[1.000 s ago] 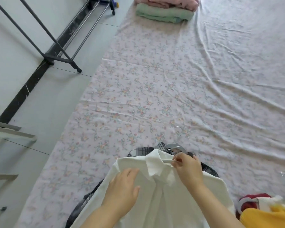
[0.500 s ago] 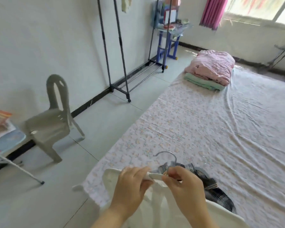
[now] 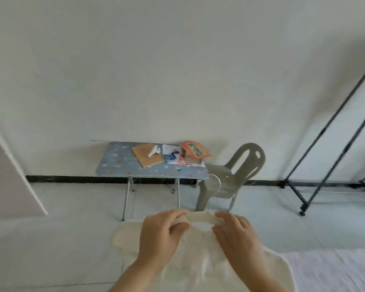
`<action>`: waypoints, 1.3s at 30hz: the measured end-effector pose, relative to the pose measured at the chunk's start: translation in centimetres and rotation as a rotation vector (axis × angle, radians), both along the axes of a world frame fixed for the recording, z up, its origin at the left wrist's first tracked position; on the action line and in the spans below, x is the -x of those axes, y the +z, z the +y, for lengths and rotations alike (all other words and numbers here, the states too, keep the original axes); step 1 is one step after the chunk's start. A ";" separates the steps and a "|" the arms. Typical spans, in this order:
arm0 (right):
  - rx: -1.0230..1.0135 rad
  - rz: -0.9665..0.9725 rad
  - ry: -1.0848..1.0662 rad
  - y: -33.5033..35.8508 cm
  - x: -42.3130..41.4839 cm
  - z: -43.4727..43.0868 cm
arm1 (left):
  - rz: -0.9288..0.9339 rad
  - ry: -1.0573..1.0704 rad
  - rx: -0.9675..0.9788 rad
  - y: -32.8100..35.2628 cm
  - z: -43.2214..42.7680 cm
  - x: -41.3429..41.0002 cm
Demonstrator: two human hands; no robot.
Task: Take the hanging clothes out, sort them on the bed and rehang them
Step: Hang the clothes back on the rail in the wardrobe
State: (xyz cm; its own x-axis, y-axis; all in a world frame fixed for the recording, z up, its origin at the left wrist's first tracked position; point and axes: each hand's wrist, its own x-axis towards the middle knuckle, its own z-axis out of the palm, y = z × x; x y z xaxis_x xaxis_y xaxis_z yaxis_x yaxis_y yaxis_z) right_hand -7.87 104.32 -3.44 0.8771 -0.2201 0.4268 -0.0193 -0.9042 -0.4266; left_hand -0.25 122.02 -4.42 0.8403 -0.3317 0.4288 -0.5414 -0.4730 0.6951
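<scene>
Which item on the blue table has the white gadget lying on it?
The tan square board, left of the white printed papers; the orange-covered book carries nothing.

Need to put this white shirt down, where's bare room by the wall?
Bare: the left half of the blue star-patterned folding table, left of the wooden board, and the grey plastic chair seat. Crowded: the table's right half, with papers and an orange book.

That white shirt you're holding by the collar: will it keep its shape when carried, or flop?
Likely floppy: the white shirt sags in soft folds below the left hand and right hand pinching its collar. Probably light, since a pinch holds it. The hanger hook above may keep the shoulders spread.
</scene>
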 end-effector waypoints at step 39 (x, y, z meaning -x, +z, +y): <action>0.073 -0.219 1.332 11.9 -46.2 69.9 | -0.097 1.329 -0.232 6.9 65.0 -23.5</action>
